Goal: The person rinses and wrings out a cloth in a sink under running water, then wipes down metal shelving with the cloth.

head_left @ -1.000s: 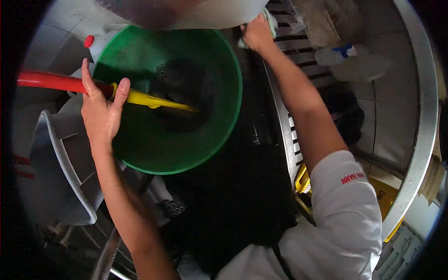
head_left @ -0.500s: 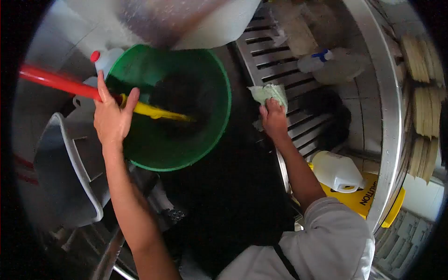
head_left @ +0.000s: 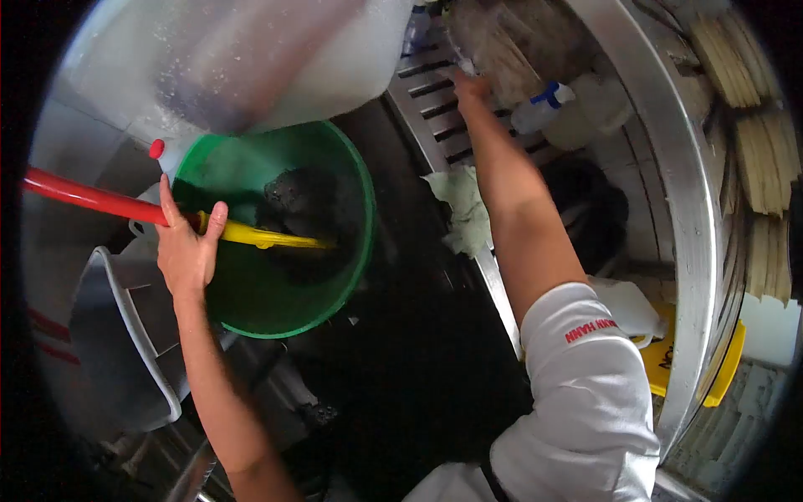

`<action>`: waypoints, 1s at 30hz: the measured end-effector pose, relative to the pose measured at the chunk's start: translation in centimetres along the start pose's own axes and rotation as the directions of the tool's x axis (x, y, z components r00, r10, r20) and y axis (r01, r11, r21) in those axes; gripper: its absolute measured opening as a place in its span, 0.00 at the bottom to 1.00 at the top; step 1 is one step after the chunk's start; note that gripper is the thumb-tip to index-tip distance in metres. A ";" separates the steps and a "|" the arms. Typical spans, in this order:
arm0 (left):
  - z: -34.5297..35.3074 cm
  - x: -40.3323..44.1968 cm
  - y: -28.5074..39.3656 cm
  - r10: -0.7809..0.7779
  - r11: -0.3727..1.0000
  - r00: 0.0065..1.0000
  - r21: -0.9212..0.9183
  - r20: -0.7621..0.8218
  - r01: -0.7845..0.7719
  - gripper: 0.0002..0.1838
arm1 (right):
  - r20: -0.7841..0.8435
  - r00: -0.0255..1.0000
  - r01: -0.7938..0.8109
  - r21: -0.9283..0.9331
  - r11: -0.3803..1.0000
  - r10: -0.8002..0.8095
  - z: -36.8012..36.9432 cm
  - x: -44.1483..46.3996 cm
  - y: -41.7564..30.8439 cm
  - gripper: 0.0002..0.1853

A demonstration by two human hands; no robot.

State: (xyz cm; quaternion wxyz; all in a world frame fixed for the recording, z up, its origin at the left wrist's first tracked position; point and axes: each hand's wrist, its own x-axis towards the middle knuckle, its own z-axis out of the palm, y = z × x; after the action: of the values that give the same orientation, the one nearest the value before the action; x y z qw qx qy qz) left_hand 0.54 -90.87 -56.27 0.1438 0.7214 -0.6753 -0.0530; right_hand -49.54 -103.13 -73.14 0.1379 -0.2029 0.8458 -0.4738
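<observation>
My left hand (head_left: pixel 186 255) is around a long handle (head_left: pixel 96 197), red at the upper end and yellow lower down, with thumb and forefinger stretched out. The yellow end (head_left: pixel 268 238) slants into a green tub (head_left: pixel 365 251), where a dark mass (head_left: pixel 288 191) lies in shadow. My right hand (head_left: pixel 471 85) reaches far over the slatted metal shelf (head_left: pixel 435 99). Its fingertips, small and partly hidden, appear closed at the pale edge of a clear plastic bag (head_left: pixel 506 46). A pale green cloth (head_left: pixel 464 207) hangs over the shelf's front edge, below my right forearm and apart from the hand.
A large translucent container (head_left: pixel 335 67) fills the upper left foreground. A grey bin (head_left: pixel 125 343) stands at left, near a red-capped bottle (head_left: pixel 166 155). Blue-capped jug (head_left: pixel 535 109), dark bundle (head_left: pixel 594 209), white jug (head_left: pixel 623 305) and yellow sign (head_left: pixel 726 364) crowd the metal frame (head_left: pixel 698 209).
My right hand has let go of the green cloth and moved farther back along the shelf to the plastic bag. My left hand stays at the handle. The view has shifted.
</observation>
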 end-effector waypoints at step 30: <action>-0.4 0.1 -0.1 -0.015 1.000 0.999 -0.002 0.038 0.015 0.56 | 0.082 0.816 0.562 -0.345 0.752 -0.572 -0.1 6.5 -10.4 0.33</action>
State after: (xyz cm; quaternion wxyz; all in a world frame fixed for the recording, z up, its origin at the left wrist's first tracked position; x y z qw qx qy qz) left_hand 0.77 -90.95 -55.91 0.1314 0.7251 -0.6725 -0.0687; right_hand -53.07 -110.97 -64.40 -0.0632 -0.4642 0.8171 -0.3360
